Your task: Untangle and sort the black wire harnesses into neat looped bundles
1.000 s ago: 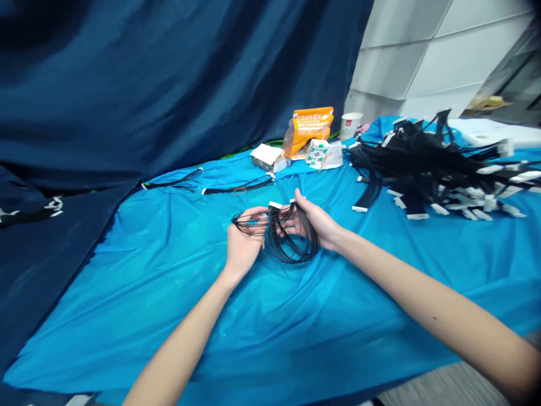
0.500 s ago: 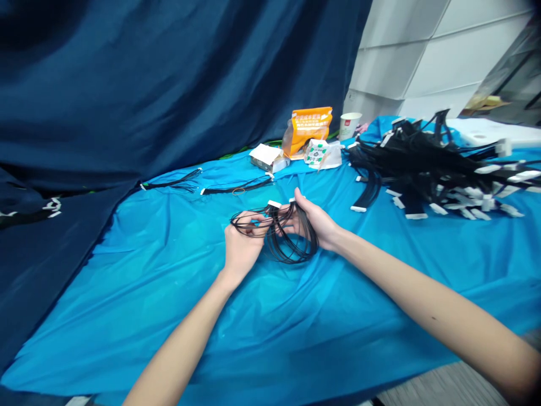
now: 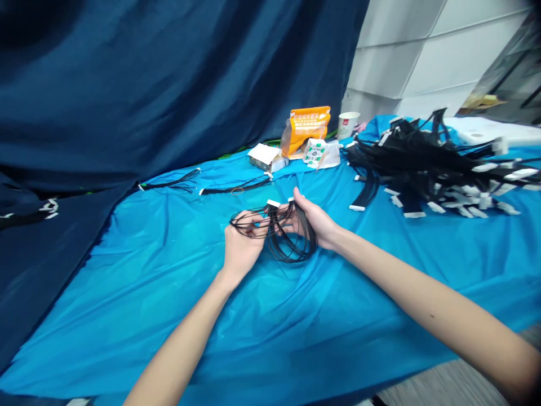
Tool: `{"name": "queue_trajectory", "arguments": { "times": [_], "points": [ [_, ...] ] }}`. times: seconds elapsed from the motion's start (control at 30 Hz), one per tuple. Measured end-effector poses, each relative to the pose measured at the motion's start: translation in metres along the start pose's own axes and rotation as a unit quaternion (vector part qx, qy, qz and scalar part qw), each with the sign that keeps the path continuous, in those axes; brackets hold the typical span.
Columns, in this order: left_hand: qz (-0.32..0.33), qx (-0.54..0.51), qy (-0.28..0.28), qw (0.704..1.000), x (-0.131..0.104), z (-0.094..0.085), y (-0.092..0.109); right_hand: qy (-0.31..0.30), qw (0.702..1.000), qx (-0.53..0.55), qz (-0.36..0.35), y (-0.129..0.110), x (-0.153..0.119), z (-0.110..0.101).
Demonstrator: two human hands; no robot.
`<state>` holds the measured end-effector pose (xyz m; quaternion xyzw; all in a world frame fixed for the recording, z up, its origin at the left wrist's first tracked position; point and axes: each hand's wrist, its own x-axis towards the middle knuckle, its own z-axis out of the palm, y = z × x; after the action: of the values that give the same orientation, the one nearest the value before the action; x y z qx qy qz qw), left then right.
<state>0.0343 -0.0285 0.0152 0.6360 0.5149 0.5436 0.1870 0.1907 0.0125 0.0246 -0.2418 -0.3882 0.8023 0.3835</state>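
A black wire harness (image 3: 291,251) with white connectors is bent into loops between my two hands, above the blue cloth. My left hand (image 3: 244,239) is closed on the looped wires at the left, its fingers partly behind them. On the right side, my right hand (image 3: 315,221) grips the harness, its thumb pointing up beside a white connector. Another white connector (image 3: 273,203) stands up between the hands. Some fingertips are hidden by the wires. Beyond the hands lie two more black harnesses, one (image 3: 236,185) nearer and one (image 3: 171,184) farther left.
A large pile of black harnesses (image 3: 422,163) with white connectors lies at the right. Along the back stand a small open box (image 3: 268,158), an orange pouch (image 3: 307,128), a white-and-green packet (image 3: 320,153) and a paper cup (image 3: 348,125). A dark blue curtain (image 3: 169,84) hangs behind.
Both hands keep the same hold on the looped harness. The whole view has shifted very slightly; nothing on the cloth has visibly moved.
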Motion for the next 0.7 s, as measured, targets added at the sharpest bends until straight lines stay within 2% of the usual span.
{"name": "queue_trajectory", "arguments": {
  "times": [0.37, 0.6, 0.7],
  "points": [
    [0.015, 0.013, -0.011, 1.000, -0.0004, -0.0002, 0.0046, 0.011, 1.000, -0.006, 0.002, -0.0002, -0.0004, -0.0008],
    [-0.019, -0.010, -0.004, 1.000, -0.0012, 0.0006, 0.0062, 0.007, 1.000, -0.012, 0.010, -0.0001, 0.0004, -0.0020],
    [-0.057, -0.032, -0.018, 0.998, -0.0015, -0.0005, 0.0096, 0.010, 1.000, -0.006, 0.012, -0.0010, -0.0001, -0.0006]
  ]
}}
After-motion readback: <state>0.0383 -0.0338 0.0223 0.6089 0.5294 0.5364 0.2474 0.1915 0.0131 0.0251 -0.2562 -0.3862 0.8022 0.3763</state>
